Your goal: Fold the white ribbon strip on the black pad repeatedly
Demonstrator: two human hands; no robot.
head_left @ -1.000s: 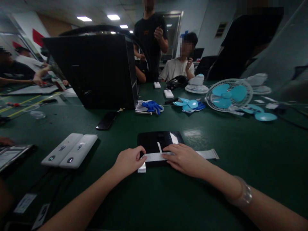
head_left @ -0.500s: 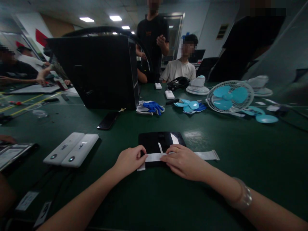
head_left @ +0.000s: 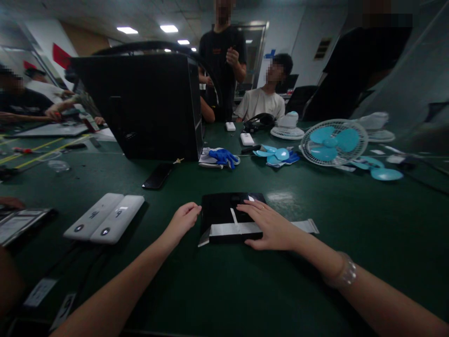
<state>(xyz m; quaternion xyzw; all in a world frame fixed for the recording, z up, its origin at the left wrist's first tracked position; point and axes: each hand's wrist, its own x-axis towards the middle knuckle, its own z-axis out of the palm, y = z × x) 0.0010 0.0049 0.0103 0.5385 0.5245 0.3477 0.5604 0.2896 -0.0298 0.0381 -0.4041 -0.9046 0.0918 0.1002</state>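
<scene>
A flat, dark, glossy rectangular device [head_left: 217,206] lies on the green table in front of me. Across its near part runs a white flat ribbon cable [head_left: 222,229], with a narrow white strip [head_left: 234,216] standing off from it. The cable's right end, with a connector, sticks out past the device; its left end folds down toward the table. My left hand [head_left: 184,221] is closed in a pinch at the device's left edge; what its fingertips hold is hidden. My right hand [head_left: 268,226] lies over the device's right part, fingers stretched out, thumb apart near the front edge.
Two white power banks [head_left: 104,218] lie at left with cables. Behind are a phone [head_left: 157,176], a large black case [head_left: 140,107], blue gloves [head_left: 222,157], fan blades [head_left: 271,153] and a fan [head_left: 333,142]. Several people are around the table.
My left hand has let go of the ribbon cable and moved up and left to the device's edge. My right hand has come off the strip and spread over the device's right side.
</scene>
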